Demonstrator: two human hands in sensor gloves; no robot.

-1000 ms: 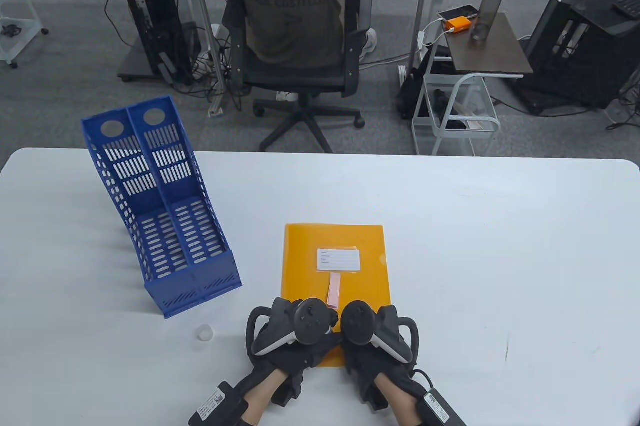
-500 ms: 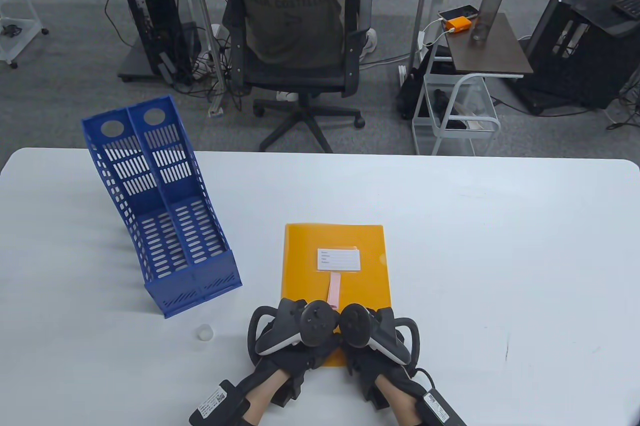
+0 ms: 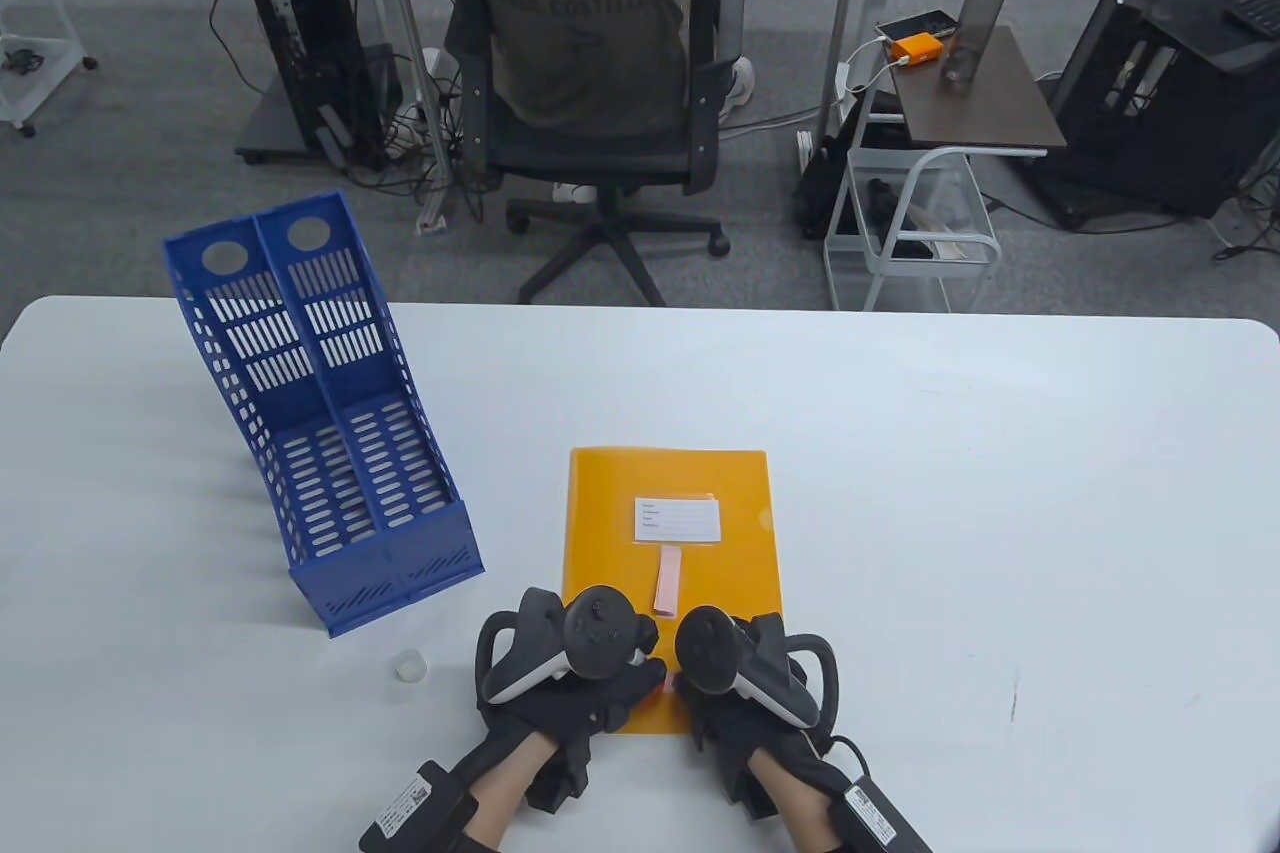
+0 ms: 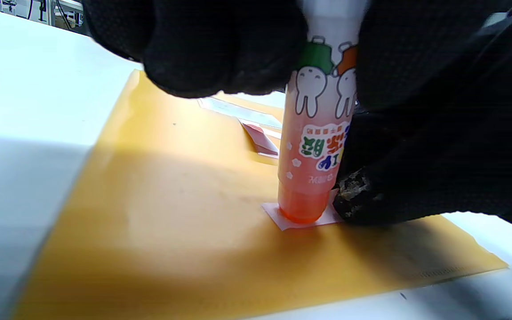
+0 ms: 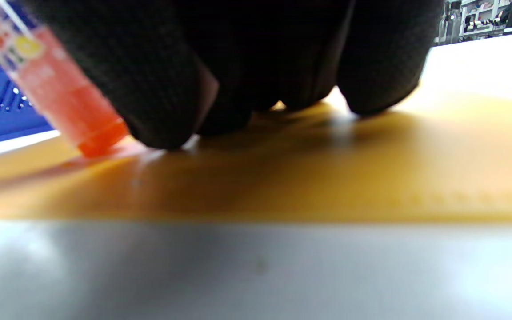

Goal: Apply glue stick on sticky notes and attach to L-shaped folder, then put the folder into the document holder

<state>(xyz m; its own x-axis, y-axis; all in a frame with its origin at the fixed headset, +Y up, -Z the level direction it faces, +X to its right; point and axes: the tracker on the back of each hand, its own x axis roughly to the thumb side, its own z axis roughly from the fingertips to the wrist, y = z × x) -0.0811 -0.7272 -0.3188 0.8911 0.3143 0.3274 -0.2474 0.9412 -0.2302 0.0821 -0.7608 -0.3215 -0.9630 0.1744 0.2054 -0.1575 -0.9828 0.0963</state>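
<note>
Left hand [image 3: 570, 683] curled round glue stick [image 4: 316, 146], tip down on pink sticky note [image 4: 298, 218] atop orange folder [image 3: 720, 483] on table [image 3: 1000, 493]. Right hand [image 3: 745, 693] fingertips [image 5: 167, 111] pressing note flat.

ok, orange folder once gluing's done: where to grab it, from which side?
Judging by its pose, take the folder by its far edge or right edge, pinching from the side. It lies flat on the table, so sliding it over the near table edge may help. Keep off the white label and the pink note.
</note>
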